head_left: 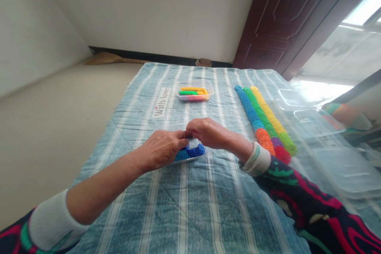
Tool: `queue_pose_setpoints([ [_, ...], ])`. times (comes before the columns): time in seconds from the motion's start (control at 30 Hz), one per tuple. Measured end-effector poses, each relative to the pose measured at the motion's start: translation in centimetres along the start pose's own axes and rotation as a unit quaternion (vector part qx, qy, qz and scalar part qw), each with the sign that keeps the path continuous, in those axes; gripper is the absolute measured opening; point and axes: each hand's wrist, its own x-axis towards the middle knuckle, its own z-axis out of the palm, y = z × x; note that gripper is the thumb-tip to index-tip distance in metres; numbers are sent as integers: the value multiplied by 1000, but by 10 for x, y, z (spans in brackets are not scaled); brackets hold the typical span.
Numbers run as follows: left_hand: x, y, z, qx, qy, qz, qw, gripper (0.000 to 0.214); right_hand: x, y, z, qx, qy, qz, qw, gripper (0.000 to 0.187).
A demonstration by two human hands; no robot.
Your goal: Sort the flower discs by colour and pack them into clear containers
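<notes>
My left hand (163,147) and my right hand (208,132) meet over a clear plastic container (190,160) at the middle of the table. Between their pinched fingers is a small dark brown piece (188,135), perhaps crocheted; its full shape is hidden. Inside the container, blue crocheted pieces (195,150) lie along the near side, and my hands cover much of the rest. Farther back stands a second clear container (210,91) with yellow, green and pinkish pieces. On the right, crocheted discs (258,113) lie overlapped in three long rows of several colours.
A blue-and-white striped cloth (166,214) covers the table. Clear plastic lids or trays (347,170) lie along the right side. A "With love" label (162,102) sits left of the back container. Beyond are a wall, a brown door (285,12) and a broom (107,58) on the floor.
</notes>
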Motion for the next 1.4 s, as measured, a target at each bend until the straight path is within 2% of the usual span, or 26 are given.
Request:
queue_pose_setpoints([
  [0.07, 0, -1, -1, -6, -1, 9, 1000, 28, -12, 6, -21, 4, 44, 24, 999, 19],
  [0.13, 0, -2, -1, -17, -1, 15, 1000, 27, -31, 12, -42, -13, 63, 69, 996, 19],
  [0.23, 2, -6, 2, -27, -5, 5, 1000, 23, -64, 20, -59, -67, 18, 149, 986, 16],
  [0.37, 6, -9, 5, -2, -5, 17, 1000, 27, -94, 26, -49, -142, -58, 207, 966, 31],
  [0.5, 7, -8, 5, 22, 8, 28, 999, 28, -94, 28, -30, -185, -101, 245, 946, 52],
  [0.57, 6, -6, 3, 27, 12, 28, 999, 27, -89, 29, -25, -189, -133, 253, 939, 55],
  [0.67, 2, -4, 2, 40, 11, 30, 999, 26, -85, 32, -22, -190, -173, 254, 932, 40],
  [0.77, -1, -1, 1, 45, 23, 34, 998, 22, -84, 34, -22, -192, -184, 244, 933, 26],
  [0.9, 0, 2, -1, 54, 23, 28, 998, 18, -84, 31, -22, -195, -180, 220, 939, 21],
  [1.1, -1, 4, -2, 55, 28, 24, 998, 15, -81, 21, -28, -212, -212, 216, 929, 14],
  [1.4, -2, 2, 3, 46, 46, 31, 997, 17, -88, 22, -26, -128, -161, 208, 956, 12],
])
